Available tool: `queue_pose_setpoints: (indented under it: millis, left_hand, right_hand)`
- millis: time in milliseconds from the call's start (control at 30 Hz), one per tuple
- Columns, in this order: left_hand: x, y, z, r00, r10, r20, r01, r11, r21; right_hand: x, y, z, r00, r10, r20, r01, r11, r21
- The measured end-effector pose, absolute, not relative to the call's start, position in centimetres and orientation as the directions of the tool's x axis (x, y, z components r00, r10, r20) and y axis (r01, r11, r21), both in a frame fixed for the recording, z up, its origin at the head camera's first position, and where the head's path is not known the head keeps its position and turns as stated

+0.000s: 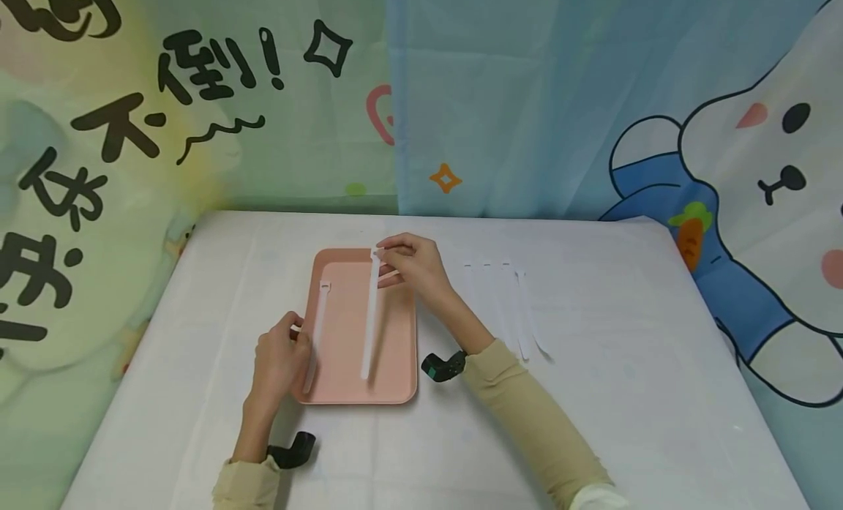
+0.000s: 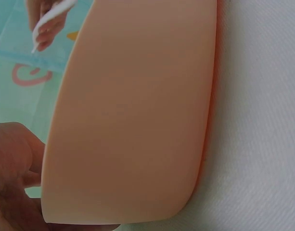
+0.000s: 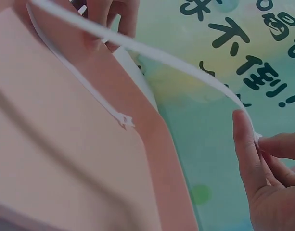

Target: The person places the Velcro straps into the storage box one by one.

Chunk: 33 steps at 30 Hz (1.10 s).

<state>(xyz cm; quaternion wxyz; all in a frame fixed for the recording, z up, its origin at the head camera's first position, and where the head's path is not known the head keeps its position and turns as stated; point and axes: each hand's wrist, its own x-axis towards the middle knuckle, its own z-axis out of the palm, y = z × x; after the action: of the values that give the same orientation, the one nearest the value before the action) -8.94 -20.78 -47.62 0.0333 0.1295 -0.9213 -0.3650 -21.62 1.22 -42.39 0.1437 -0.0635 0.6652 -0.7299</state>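
Observation:
A white cable strap (image 1: 370,320) with a small slotted head hangs over the pink tray (image 1: 399,402), pinched near its head by the thumb and fingers of my right hand (image 1: 413,263). In the right wrist view the held strap arcs away from those fingertips. A second white strap (image 3: 80,74) lies inside the tray along its left side, its slotted head toward the far end. My left hand (image 1: 279,356) grips the tray's left rim, with fingertips over the edge. The tray wall (image 2: 133,110) fills much of the left wrist view and hides part of that hand.
Several more white straps (image 1: 520,305) lie side by side on the white tablecloth (image 1: 593,422) right of the tray. Printed curtains (image 1: 500,93) stand behind the table's far edge. Each wrist wears a black camera (image 1: 443,366).

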Motion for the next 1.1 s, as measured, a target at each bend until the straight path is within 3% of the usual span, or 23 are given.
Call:
queue_pose_setpoints:
  millis: [1100]
  left_hand:
    - [-9.0, -20.9, -47.8, -0.962, -0.272, -0.024, -0.216, 0.706, 0.675]
  right_hand:
    - [-21.6, -4.7, -46.7, -0.921, -0.337, -0.195, 0.208, -0.001, -0.978]
